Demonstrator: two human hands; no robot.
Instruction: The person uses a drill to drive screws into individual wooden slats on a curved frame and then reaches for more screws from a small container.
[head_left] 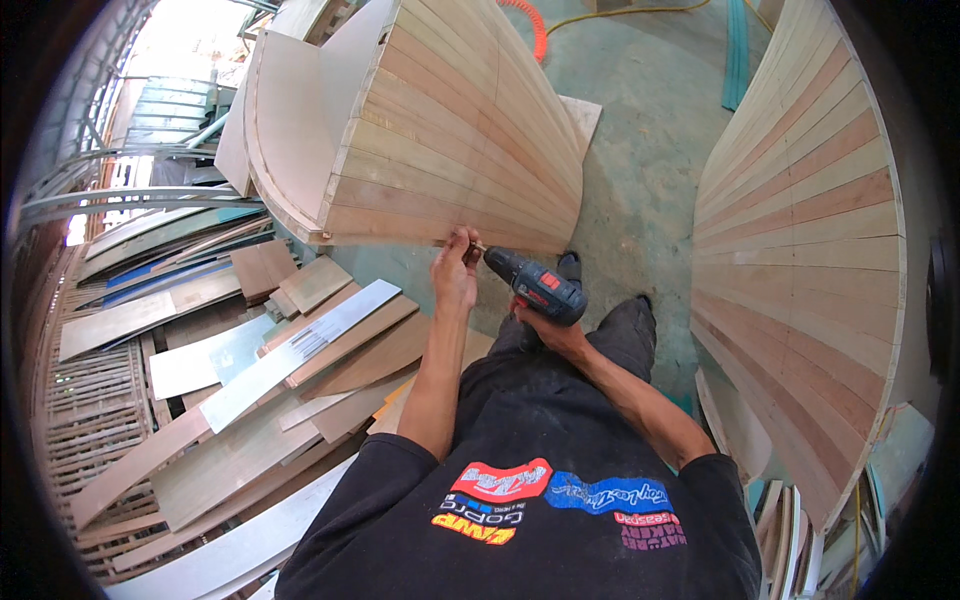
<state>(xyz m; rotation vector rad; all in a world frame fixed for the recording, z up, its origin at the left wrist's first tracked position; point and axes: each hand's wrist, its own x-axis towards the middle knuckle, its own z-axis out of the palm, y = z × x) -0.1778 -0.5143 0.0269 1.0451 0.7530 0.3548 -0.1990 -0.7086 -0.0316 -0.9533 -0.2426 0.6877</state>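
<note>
My drill (pixel 537 286) points its bit at the lower edge of a curved panel (pixel 450 140) of wooden slats, just ahead of my hands. My right hand (pixel 538 325) is wrapped tight around the drill's grip. My left hand (pixel 455 270) pinches something small at the bit's tip, fingers together; I cannot tell what. To do this well, I judge the bit should stay square to the slat, my fingers clear. Loose boards (pixel 250 370) lie left of my left hand, a second curved panel (pixel 810 250) to my right.

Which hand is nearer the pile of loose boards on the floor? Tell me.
Left. The left hand is beside the loose boards, at the curved panel's edge; the right hand grips the drill, farther away.
</note>
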